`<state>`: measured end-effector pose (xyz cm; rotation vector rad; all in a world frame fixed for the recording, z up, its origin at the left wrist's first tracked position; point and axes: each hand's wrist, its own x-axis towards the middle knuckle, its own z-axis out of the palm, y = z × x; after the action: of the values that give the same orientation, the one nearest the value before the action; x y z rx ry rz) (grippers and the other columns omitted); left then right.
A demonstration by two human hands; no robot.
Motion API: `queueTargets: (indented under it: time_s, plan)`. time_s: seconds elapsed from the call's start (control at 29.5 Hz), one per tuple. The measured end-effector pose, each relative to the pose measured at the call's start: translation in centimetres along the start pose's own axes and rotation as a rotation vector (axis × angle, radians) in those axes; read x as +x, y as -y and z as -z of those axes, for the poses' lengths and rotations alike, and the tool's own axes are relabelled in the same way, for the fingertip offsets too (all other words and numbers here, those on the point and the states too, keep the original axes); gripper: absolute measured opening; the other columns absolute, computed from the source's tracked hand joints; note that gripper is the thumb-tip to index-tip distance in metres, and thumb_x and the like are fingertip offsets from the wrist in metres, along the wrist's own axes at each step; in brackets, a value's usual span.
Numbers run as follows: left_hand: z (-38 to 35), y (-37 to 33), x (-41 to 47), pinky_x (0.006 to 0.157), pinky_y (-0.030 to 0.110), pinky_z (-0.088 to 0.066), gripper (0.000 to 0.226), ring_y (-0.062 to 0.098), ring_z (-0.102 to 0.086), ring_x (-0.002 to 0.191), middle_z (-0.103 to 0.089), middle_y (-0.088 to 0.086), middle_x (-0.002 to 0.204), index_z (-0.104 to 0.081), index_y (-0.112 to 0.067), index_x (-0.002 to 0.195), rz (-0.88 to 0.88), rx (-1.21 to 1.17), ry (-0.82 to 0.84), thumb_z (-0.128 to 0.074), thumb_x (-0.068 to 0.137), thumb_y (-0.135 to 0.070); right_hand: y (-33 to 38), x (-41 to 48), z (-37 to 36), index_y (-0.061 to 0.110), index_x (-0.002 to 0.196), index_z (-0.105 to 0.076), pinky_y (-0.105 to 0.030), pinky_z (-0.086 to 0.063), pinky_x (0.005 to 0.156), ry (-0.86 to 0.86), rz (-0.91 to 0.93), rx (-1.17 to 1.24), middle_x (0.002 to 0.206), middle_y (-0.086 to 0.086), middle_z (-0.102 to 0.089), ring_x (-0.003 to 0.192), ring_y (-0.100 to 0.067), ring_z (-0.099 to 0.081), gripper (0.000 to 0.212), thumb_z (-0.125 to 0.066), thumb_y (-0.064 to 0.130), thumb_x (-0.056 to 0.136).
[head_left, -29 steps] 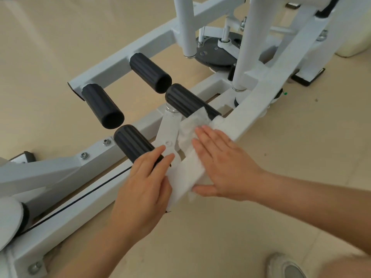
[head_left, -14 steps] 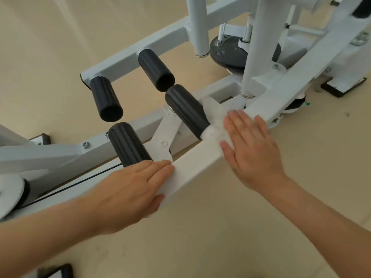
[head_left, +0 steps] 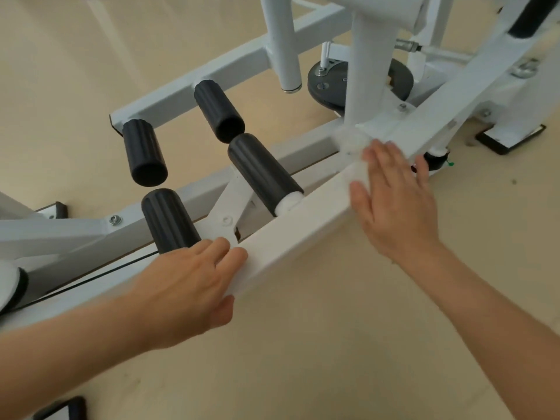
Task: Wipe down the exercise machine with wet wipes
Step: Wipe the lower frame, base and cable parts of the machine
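Beige floor [head_left: 303,359] under a white machine [head_left: 212,77]. The left hand [head_left: 188,292] rests on its sloping bar [head_left: 303,225], fingers straight. Farther up the bar, the right hand [head_left: 394,201], fingers flat, presses a wipe [head_left: 353,144].

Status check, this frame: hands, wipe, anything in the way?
Left hand rests on white beam. Right hand flat, pressing wipe onto beam. Upright post just ahead of wipe.

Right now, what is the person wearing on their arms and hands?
Nothing visible. The left hand and right hand are bare, without gloves, rings or a watch. Both forearms are uncovered to the frame edge, so no sleeve shows.
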<state>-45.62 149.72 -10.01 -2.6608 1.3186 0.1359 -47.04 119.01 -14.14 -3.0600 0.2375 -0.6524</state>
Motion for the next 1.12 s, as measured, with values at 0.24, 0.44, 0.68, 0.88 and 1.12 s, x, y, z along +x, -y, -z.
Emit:
queueTargets:
  time_s: [0.24,0.44,0.68,0.88,1.12]
  plan:
    - [1.0,-3.4,5.1,0.078,0.029,-0.048,0.040,0.022,-0.053,0.105,-0.052,0.005,0.123,-0.050,-0.013,0.116,0.035,-0.124,-0.297,-0.053,0.083,-0.035,8.1,-5.1,-0.3,0.003,0.144,-0.043,-0.053,-0.023,0.117,0.033,0.254,0.044,0.152,-0.018,-0.039,0.144,-0.031,-0.031,0.060,-0.027,0.043,0.102]
    - [0.2,-5.3,7.0,0.093,0.035,-0.045,0.046,0.023,-0.045,0.116,-0.044,0.000,0.135,-0.046,-0.016,0.130,0.089,-0.296,-0.333,-0.049,0.085,-0.025,-2.3,1.7,0.4,0.000,0.145,-0.038,-0.055,-0.014,0.116,0.061,-0.070,-0.032,0.154,-0.020,-0.032,0.145,-0.033,-0.027,0.075,-0.020,0.054,0.097]
    - [1.5,-6.7,10.4,0.113,0.028,-0.028,0.051,0.019,-0.035,0.137,-0.036,0.004,0.152,-0.039,-0.017,0.145,0.112,-0.483,-0.444,-0.028,0.098,-0.034,7.1,-4.9,0.4,0.004,0.147,-0.038,-0.050,-0.015,0.120,0.068,0.221,0.125,0.151,-0.017,-0.039,0.146,-0.030,-0.025,0.067,-0.033,0.044,0.094]
    - [-1.2,-8.1,8.7,0.117,0.048,-0.024,0.059,0.016,-0.019,0.147,-0.021,0.000,0.160,-0.022,-0.019,0.154,0.169,-0.366,-0.358,-0.025,0.100,-0.043,1.4,-2.9,-0.1,0.004,0.149,-0.034,-0.051,-0.014,0.117,0.044,0.231,-0.009,0.156,-0.012,-0.034,0.146,-0.024,-0.027,0.075,-0.033,0.055,0.094]
    - [-0.4,-7.9,9.4,0.105,0.041,-0.039,0.042,0.021,-0.048,0.126,-0.052,0.003,0.137,-0.055,-0.012,0.131,0.162,-0.536,-0.505,-0.044,0.095,-0.031,5.0,-5.0,-0.8,0.002,0.153,-0.021,-0.051,-0.015,0.119,0.024,0.005,0.255,0.161,-0.017,-0.014,0.150,-0.037,-0.004,0.066,-0.027,0.043,0.100]
